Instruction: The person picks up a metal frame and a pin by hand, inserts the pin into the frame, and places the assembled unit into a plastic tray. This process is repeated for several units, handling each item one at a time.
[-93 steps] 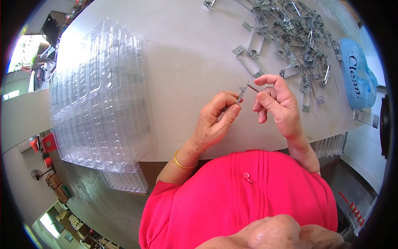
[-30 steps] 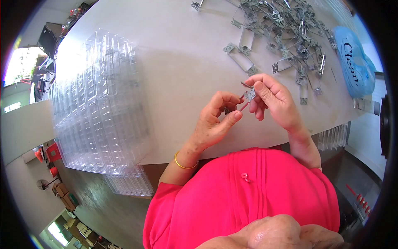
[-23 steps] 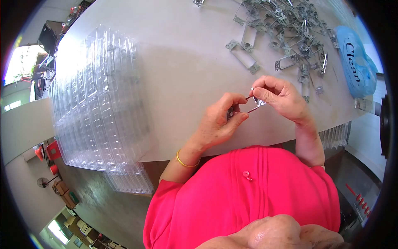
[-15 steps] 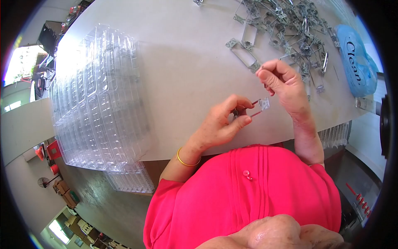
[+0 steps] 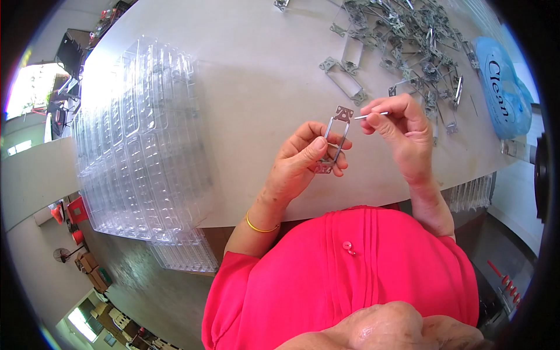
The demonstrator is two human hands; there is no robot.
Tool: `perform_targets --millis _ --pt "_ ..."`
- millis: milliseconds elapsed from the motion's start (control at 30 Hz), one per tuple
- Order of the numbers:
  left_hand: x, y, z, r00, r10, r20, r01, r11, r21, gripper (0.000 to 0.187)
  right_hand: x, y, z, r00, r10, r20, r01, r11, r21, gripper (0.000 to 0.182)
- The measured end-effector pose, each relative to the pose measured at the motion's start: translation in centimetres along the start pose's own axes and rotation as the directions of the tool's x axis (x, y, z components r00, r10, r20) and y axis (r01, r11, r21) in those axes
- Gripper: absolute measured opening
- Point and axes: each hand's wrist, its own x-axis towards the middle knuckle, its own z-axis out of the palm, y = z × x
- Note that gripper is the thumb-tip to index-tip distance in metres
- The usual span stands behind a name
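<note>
My left hand point(image 5: 297, 160) is closed around a small metal bracket frame point(image 5: 344, 114), made of two plates joined by two thin parallel rods. One plate points up and away from me, the other sits low by my fingertips. Between the thumb and fingers of my right hand point(image 5: 405, 131) is a thin silver metal pin point(image 5: 373, 116), its free tip right beside the upper plate. Beyond my hands, a similar bracket frame point(image 5: 345, 83) lies on the table, at the edge of a heap of metal brackets point(image 5: 417, 44).
Stacked clear plastic trays point(image 5: 143, 146) fill the table's left side, with more trays point(image 5: 185, 251) below its edge. A blue "Clean" bag point(image 5: 503, 87) stands at the right beside the heap. One small metal piece point(image 5: 281, 4) lies at the far edge of view.
My left hand has turned the bracket frame upright, showing both plates. My right hand has moved slightly down, and a pin now shows in its fingers, close to the frame.
</note>
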Motion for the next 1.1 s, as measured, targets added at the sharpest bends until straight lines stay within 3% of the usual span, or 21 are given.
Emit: perform_targets --millis 200,267,300,367,500,567,600,667,700,767,900,967,1100 --pt "0.0 -0.3 0.0 0.999 0.016 0.042 -0.019 0.997 0.073 0.022 -0.2 1.0 1.2 0.993 -0.118 0.007 0.118 0.992 -0.040 0.018" --pt "0.0 -0.2 0.2 0.999 0.025 0.046 -0.029 0.995 0.094 0.021 0.0 1.4 1.2 0.941 -0.328 0.085 0.337 0.885 -0.321 0.019" --pt "0.0 -0.1 0.3 0.999 0.024 0.047 -0.029 0.995 0.094 0.021 0.0 1.2 1.3 0.941 -0.328 0.085 0.337 0.885 -0.321 0.019" --pt "-0.1 -0.2 0.5 0.998 0.050 0.046 -0.055 0.991 0.118 0.018 -0.1 0.5 1.6 0.899 -0.412 0.148 0.421 0.720 -0.551 0.019" --pt "-0.2 -0.2 0.8 0.998 0.058 0.000 -0.057 0.983 0.175 0.017 -0.6 0.2 0.9 0.924 -0.345 0.165 0.366 0.672 -0.644 0.017" --pt "-0.1 -0.5 0.5 0.985 0.173 -0.006 -0.168 0.964 0.205 0.016 -1.1 -1.0 0.5 0.983 -0.095 0.158 0.176 0.742 -0.647 0.012" --pt "0.0 -0.4 0.5 0.985 0.174 -0.007 -0.169 0.964 0.206 0.016 -1.4 -1.0 0.3 0.982 -0.096 0.160 0.177 0.743 -0.646 0.012" --pt "0.2 -0.4 0.5 0.956 0.289 -0.042 -0.275 0.940 0.204 0.015 -1.7 -0.9 0.0 0.987 0.124 0.106 -0.078 0.931 -0.357 0.008" --pt "0.3 -0.3 0.4 0.956 0.290 -0.043 -0.275 0.939 0.204 0.015 -1.7 -0.7 0.1 0.986 0.124 0.107 -0.078 0.931 -0.357 0.008" --pt "0.3 -0.3 0.4 0.939 0.344 -0.018 -0.333 0.920 0.208 0.014 -1.6 -0.1 0.5 0.973 0.221 0.071 -0.213 0.972 -0.103 0.011" --pt "0.4 -0.8 -0.5 0.902 0.423 0.083 -0.429 0.862 0.271 0.011 -1.9 1.7 1.5 0.920 0.369 0.134 -0.382 0.919 0.095 0.012" --pt "0.4 -0.9 -0.5 0.897 0.431 0.096 -0.440 0.856 0.269 0.010 -2.1 1.6 2.2 0.844 0.485 0.228 -0.531 0.815 0.232 0.013" --pt "0.3 -0.8 -0.2 0.898 0.429 0.097 -0.436 0.841 0.319 0.009 -2.3 1.9 2.7 0.875 0.447 0.185 -0.484 0.798 0.359 0.012"
